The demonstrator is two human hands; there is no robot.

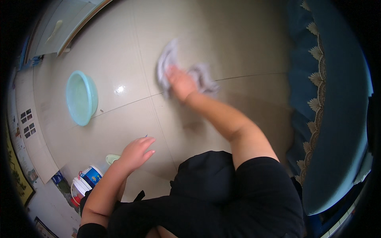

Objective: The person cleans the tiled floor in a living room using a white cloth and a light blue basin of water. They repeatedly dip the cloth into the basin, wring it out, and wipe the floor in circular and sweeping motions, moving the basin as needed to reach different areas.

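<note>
A turquoise basin (93, 95), contents unclear, stands left. A lilac-grey rag (168, 58) lies under our right hand (183, 84), grip too blurred to tell; our left hand (135, 154) is open.

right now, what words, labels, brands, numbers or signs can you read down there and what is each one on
None can be quoted.
Blue label on the white bucket: small light lettering, too small to read reliably.
Yellowish wall picture: any writing is too small to make out.
Light blue-green basin: no text seen.
Greyish cloth under the right hand: motion-blurred, no text seen.
</note>
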